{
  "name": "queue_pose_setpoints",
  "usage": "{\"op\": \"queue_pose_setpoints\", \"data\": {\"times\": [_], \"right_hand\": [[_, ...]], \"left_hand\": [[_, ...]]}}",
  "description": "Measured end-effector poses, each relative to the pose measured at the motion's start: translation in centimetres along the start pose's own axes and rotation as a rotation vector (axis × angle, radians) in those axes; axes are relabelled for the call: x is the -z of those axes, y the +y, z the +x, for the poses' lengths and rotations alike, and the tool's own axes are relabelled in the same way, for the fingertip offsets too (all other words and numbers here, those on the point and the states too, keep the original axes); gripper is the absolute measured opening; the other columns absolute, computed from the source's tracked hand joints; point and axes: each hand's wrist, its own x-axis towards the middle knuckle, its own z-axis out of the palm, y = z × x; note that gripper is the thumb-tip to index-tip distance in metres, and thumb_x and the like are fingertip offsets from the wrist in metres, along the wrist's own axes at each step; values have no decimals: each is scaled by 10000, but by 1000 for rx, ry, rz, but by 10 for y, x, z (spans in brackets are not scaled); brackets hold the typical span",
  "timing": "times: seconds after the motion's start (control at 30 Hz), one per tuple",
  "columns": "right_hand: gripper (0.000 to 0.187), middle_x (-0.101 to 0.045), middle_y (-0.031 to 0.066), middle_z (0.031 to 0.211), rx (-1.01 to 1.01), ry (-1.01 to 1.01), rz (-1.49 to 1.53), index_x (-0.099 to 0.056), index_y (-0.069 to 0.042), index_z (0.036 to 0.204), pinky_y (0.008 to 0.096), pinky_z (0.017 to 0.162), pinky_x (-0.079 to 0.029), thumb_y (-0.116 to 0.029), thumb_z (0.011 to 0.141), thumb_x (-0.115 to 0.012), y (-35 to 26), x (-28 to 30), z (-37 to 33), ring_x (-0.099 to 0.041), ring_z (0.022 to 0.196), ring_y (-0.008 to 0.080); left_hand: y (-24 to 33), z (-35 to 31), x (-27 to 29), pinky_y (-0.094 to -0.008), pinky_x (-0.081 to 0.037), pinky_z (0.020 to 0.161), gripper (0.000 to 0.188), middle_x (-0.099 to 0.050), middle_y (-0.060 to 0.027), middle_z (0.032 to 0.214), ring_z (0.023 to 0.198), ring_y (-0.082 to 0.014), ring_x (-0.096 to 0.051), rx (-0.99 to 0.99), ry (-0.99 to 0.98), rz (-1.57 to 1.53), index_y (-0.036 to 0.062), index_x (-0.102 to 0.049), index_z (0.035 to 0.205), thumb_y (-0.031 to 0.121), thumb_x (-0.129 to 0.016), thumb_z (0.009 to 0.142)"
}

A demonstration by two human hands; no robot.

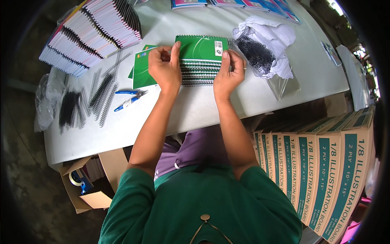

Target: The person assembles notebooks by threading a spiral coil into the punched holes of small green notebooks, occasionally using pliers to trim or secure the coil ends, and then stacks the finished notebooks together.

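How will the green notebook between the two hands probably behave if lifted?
The green notebook probably stays fairly stiff, since its cover lies flat. Held by one cover, it may fall open, as the coil shows along its far edge.

Pliers (126, 92) lie left of the notebook stack (198, 53).

Looking steeply down from the wearer's head, through the left of two side-by-side fisheye cameras. Facing forward, catching the shirt (211, 191) close up at the lower edge and reaching across the table (195, 107) toward the top. Framing the left hand (167, 69) and right hand (230, 76) from above, fairly near, well above centre. Taking in floor (24, 175) at left and cartons (325, 175) at lower right. Bending straight edges toward a dark, rounded rim.
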Motion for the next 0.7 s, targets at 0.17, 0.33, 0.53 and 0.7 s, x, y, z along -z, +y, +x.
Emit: {"op": "queue_pose_setpoints", "data": {"times": [0.17,0.33,0.53,0.7], "right_hand": [[130,-567,57,797,71,18,-185,-588,-3,820,292,706,-424,-25,746,-692,-8,12,7,-512,763,177],[148,-559,70,901,-1,-26,93,-534,6,968,286,771,-413,-73,851,-579,-41,35,-9,-505,804,154],[767,-353,168,1357,-949,-801,679,-263,9,1369,388,1023,-305,-298,797,-672,-96,35,-100,-334,1272,259],[310,-614,61,1002,-841,-634,420,-563,33,1127,232,810,-442,-134,868,-593,-88,24,-107,-550,906,107]], "left_hand": [[-1,10,27,-227,-433,589,227,-640,-67,805,663,-79,-539,-43,26,-124,12,-615,890,238,-610,867],[-37,5,103,-406,-363,972,422,-562,-189,1165,1188,-311,-463,-554,-488,654,81,-559,1177,145,-636,767],[-15,-57,154,-341,-452,835,511,-635,-91,1066,914,-278,-622,-436,-469,640,43,-569,1134,44,-643,628],[3,-51,166,-386,-456,816,359,-632,-144,1021,856,-315,-612,-345,-643,249,17,-618,1016,148,-711,695]]}}
